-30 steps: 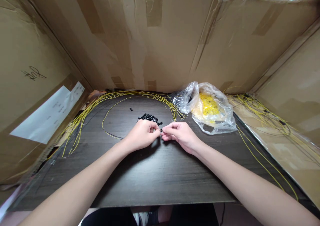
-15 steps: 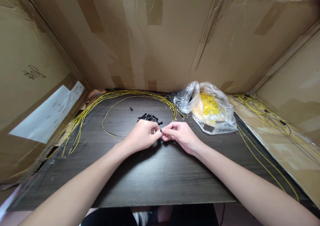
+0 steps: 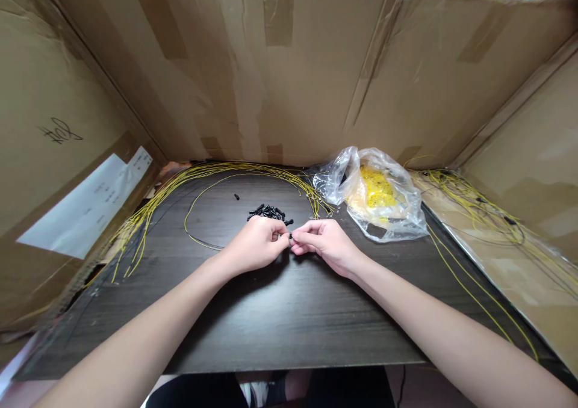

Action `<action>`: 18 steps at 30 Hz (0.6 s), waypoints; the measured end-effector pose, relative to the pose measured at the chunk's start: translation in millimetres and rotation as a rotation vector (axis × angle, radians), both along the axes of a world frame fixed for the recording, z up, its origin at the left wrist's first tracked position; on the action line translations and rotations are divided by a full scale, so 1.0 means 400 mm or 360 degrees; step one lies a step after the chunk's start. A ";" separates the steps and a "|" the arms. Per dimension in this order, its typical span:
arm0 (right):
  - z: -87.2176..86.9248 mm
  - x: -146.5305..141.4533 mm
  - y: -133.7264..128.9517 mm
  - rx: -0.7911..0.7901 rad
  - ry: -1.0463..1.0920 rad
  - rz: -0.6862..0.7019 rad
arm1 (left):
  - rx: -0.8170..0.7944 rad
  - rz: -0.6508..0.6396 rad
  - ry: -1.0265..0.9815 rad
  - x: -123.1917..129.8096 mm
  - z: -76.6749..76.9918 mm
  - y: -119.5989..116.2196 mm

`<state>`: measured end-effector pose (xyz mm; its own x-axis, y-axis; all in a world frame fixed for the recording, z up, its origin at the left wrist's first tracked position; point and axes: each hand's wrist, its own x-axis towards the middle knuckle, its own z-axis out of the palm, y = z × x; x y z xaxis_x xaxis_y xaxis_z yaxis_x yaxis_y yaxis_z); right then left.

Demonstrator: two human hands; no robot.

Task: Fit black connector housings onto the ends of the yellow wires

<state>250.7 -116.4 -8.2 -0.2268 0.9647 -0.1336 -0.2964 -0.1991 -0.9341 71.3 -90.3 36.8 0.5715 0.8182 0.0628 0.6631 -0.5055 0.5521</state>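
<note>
Small black plastic piece [image 3: 290, 236] held pinched between closed fingertips of left hand [image 3: 255, 245] and right hand [image 3: 327, 247], above dark table [image 3: 289, 318]; judged light, stiff, easily dropped, best gripped by its sides; similar black pieces [image 3: 268, 213] heaped just far of the hands

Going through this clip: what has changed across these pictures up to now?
Almost nothing visibly changed. The left hand and right hand stayed together at the small black piece, with nothing visibly taken up or let go. The pile of black pieces, the yellow wires and the plastic bag stayed as they were.
</note>
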 end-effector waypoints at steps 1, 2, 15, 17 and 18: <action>0.000 -0.001 0.000 -0.0001 0.0001 -0.0007 | 0.0003 0.0002 0.0010 0.000 0.001 0.000; 0.001 -0.002 0.000 -0.0007 0.0000 -0.0016 | 0.0008 0.0008 0.0016 -0.001 0.001 0.000; 0.004 -0.006 -0.002 -0.0072 -0.0001 -0.0093 | 0.0062 0.0068 -0.0018 0.001 -0.016 0.004; 0.004 -0.006 -0.002 -0.0061 0.0001 -0.0080 | 0.0057 0.0049 -0.0042 0.001 -0.015 0.003; 0.004 -0.006 -0.002 -0.0058 0.0002 -0.0073 | 0.0053 0.0043 -0.0053 0.001 -0.014 0.002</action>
<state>248.5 -117.4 -6.6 -0.1823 0.9687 -0.1684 -0.3071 -0.2188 -0.9262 71.8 -89.4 31.2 0.5462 0.8305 0.1088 0.6585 -0.5061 0.5571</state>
